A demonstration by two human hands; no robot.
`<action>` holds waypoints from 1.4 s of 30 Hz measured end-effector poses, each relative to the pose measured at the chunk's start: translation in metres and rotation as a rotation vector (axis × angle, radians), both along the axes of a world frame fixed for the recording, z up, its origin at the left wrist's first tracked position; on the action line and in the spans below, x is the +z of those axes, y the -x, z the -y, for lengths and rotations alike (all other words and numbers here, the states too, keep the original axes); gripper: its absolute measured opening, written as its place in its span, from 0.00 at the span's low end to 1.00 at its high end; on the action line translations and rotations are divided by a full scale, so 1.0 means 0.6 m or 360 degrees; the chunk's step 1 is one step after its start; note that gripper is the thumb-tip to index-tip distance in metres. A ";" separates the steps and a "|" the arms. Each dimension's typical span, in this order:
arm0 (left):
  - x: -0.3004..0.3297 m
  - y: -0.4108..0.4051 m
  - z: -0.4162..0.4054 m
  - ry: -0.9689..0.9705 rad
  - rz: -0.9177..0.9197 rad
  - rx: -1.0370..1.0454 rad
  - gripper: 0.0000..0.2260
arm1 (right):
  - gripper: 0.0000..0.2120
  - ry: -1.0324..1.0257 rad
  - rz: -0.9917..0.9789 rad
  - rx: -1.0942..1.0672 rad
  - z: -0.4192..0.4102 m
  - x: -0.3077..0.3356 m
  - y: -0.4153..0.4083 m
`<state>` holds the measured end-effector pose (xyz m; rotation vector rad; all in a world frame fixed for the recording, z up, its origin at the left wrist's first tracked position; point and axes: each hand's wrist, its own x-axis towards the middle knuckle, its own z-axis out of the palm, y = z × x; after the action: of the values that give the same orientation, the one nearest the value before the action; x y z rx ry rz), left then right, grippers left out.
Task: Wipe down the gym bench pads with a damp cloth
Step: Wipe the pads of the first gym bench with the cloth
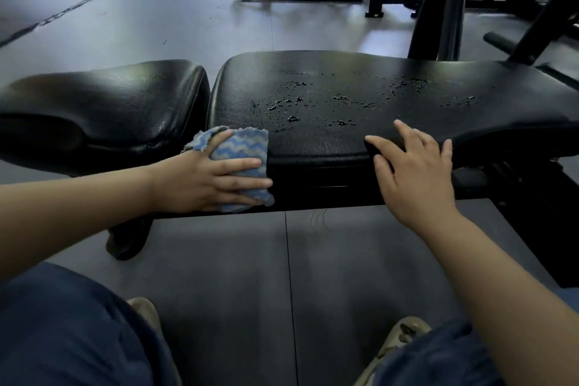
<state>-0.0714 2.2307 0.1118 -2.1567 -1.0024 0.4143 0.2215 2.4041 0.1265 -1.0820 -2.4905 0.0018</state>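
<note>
**Cloth at the near edge, water waiting on top**

Nearest the camera are the person's knees in dark blue fabric and two pale shoes on the grey floor [219,276] — a crouch close to the bench, which puts both arms level with the padding.

The left hand [216,180] presses a blue zigzag-patterned cloth [242,147] against the near side edge of the long pad [360,84], close to its left corner and the gap that splits it from the short pad [103,103]. The fingers lie fairly straight across the cloth with the thumb tucked into its upper fold, so the cloth is flattened on the vinyl, not bunched — likely to cover the whole side face in one pass.

The right hand [416,166] is open and holds nothing. Its spread fingers rest over the same near edge further right, probably to steady the body.

Beyond the hands, water droplets [294,103] are scattered across the middle of the long pad's top, still unwiped — so that surface looks like the work left to do.

Farther off stand other dark machine frames [438,9], too blurred to identify.
</note>
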 end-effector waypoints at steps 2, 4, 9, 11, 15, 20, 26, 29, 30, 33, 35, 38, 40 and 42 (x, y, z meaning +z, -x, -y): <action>0.001 -0.030 -0.017 -0.0006 0.0065 0.0022 0.22 | 0.20 0.0089 0.0014 -0.0103 -0.013 0.009 -0.010; 0.007 -0.071 -0.041 -0.0027 0.0160 0.0074 0.23 | 0.18 0.0156 0.0011 -0.0187 -0.026 0.016 -0.019; 0.015 -0.186 -0.127 0.0010 0.0328 0.0282 0.25 | 0.17 0.0247 -0.0171 -0.0365 -0.049 0.034 -0.035; 0.023 -0.234 -0.167 0.0033 0.0375 0.0335 0.26 | 0.17 0.0240 -0.0305 -0.0409 -0.055 0.035 -0.043; 0.045 -0.314 -0.238 0.0397 0.0387 0.0633 0.25 | 0.17 0.0219 -0.0642 -0.0402 -0.062 0.029 -0.055; 0.086 -0.308 -0.251 0.0707 0.1637 0.0546 0.17 | 0.12 0.0180 -0.1063 -0.0382 -0.053 0.020 -0.052; 0.112 -0.255 -0.261 0.0280 0.2575 0.0842 0.15 | 0.13 -0.0023 -0.0655 -0.0114 -0.004 -0.015 0.005; 0.108 -0.250 -0.274 0.0224 0.2577 0.0923 0.14 | 0.19 -0.0178 -0.0434 -0.0210 0.023 -0.032 0.046; 0.107 -0.252 -0.277 0.0210 0.2526 0.0915 0.14 | 0.19 -0.0182 -0.0438 -0.0168 0.031 -0.038 0.059; 0.113 -0.267 -0.281 0.0254 0.2382 0.0839 0.17 | 0.18 -0.0149 -0.0480 -0.0036 0.032 -0.054 0.071; 0.118 -0.280 -0.284 0.0277 0.2336 0.0771 0.18 | 0.19 -0.0187 -0.0496 0.0061 0.007 -0.060 0.052; 0.115 -0.292 -0.291 0.0347 0.2217 0.0764 0.19 | 0.20 -0.0268 -0.0429 0.0185 -0.051 -0.067 0.003; 0.111 -0.298 -0.294 0.0394 0.2068 0.0782 0.20 | 0.21 -0.0232 -0.0352 0.0163 -0.101 -0.068 -0.035; 0.110 -0.304 -0.296 0.0393 0.1950 0.0777 0.21 | 0.25 -0.0092 -0.0376 -0.0038 -0.152 -0.060 -0.071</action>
<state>0.1110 2.4084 0.1776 -2.3015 -2.2302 -0.7372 0.2640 2.4953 0.0906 -1.0243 -2.2532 0.0473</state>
